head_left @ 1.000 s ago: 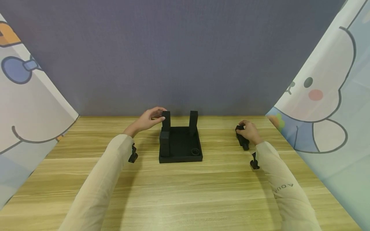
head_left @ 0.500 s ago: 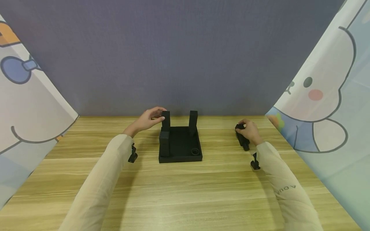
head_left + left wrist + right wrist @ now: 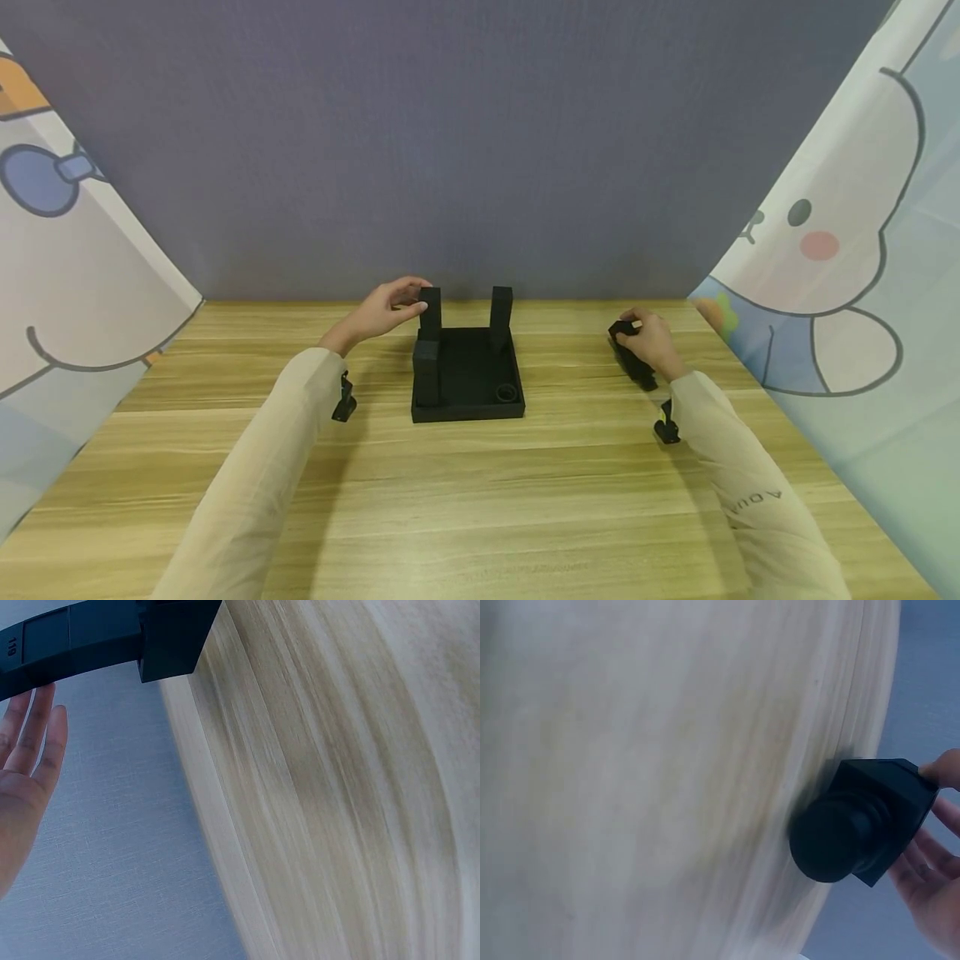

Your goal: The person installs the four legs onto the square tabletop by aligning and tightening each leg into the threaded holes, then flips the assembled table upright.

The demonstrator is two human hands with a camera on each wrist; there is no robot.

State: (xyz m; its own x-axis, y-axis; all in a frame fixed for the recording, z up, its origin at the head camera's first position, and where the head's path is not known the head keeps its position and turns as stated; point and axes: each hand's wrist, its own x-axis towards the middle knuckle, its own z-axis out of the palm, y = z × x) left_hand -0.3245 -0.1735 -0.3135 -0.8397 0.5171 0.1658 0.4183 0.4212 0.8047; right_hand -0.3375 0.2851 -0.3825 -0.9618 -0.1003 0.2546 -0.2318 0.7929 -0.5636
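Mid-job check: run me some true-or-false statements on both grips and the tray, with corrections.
1. The left grip pinches the rear left post. True.
2. The right grip holds a black block with a round end. True.
3. That block sits inside the tray. False: it is to the right of the tray, apart from it.
4. The ring is at the tray's near right corner. True.
5. The rear right post lies flat. False: it stands upright.
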